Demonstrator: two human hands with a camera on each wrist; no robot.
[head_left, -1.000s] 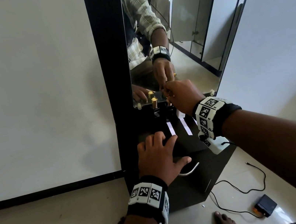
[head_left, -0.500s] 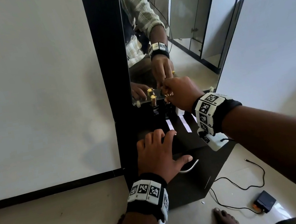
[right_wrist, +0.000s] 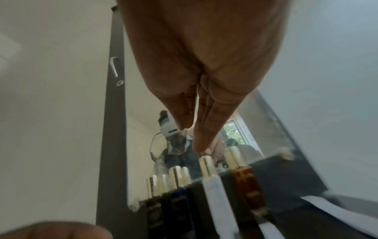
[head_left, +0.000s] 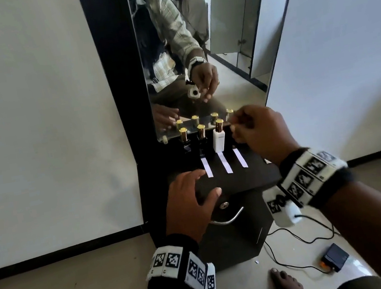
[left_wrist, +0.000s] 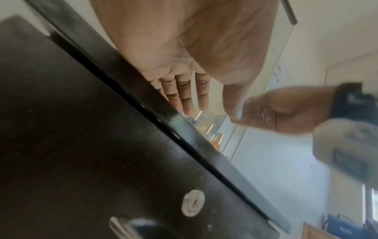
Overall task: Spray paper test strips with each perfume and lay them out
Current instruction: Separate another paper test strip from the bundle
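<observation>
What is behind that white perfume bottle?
Behind the white perfume bottle stands the mirror, showing the gold caps' reflections. The right hand hides the spot beside it.

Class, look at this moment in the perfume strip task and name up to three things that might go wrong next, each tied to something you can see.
1. The bottles stand close together before the mirror; the right hand hovering beside them might knock one over.
2. The strips lie loose below that hand; a sleeve or wrist could shift them.
3. The left hand rests near the leftmost strip and could nudge it.
</observation>
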